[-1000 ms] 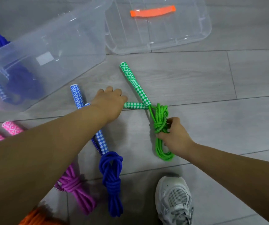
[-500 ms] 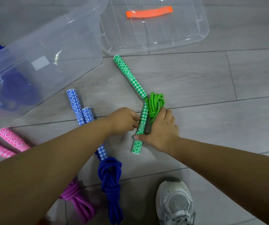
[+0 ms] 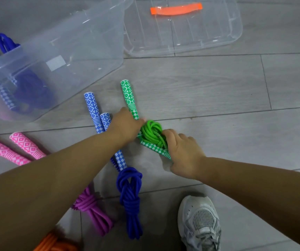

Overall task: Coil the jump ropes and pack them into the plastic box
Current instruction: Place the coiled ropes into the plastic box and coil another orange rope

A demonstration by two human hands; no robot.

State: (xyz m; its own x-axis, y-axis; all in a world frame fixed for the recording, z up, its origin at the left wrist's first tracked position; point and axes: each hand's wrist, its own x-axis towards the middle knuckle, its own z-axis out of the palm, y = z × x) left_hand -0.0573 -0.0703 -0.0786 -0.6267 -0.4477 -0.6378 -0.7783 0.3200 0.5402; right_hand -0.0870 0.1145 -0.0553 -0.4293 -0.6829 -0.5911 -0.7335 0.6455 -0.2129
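Here L hand [image 3: 125,125] & R hand [image 3: 183,153] grip green jump rope [image 3: 151,132].

The person is wearing a white and pale grey sports shoe [image 3: 199,221]. A grey mesh panel [image 3: 202,219] is covering the top of its toe, and smooth white overlays are wrapping around that panel. A short row of small dark perforations [image 3: 190,207] is running along the overlay on the shoe's left side, and white laces [image 3: 204,241] are crossing at the shoe's lower end. Left of the shoe, the left forearm [image 3: 45,178] is showing bare down to the left hand [image 3: 125,127]. Above the shoe, the right forearm [image 3: 254,182] is showing bare down to the right hand [image 3: 183,153].
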